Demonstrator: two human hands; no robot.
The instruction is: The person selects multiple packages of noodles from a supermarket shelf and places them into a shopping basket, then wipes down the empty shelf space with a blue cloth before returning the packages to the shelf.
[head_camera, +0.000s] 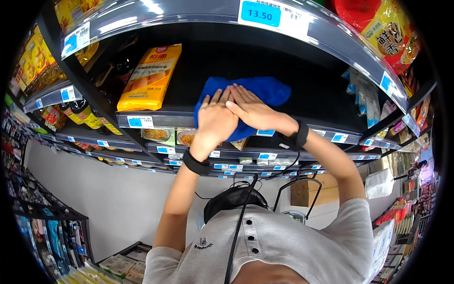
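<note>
A blue cloth [271, 90] lies bunched on a black store shelf [319, 103] and hangs over its front edge. My left hand [217, 115] rests flat on the cloth, fingers pointing into the shelf. Beside it my right hand [253, 110] also presses on the cloth, its fingertips meeting those of the left hand. Neither hand is closed round the fabric. To the left of the cloth, a yellow and orange packet of noodles [150, 78] lies on the same shelf.
A shelf with a clear price rail [198, 16] crosses above my hands. Dark bottles [85, 113] stand on the left shelves, and bagged goods [367, 96] fill the right side. Lower shelves with price tags run below. A cardboard box [308, 191] stands on the floor.
</note>
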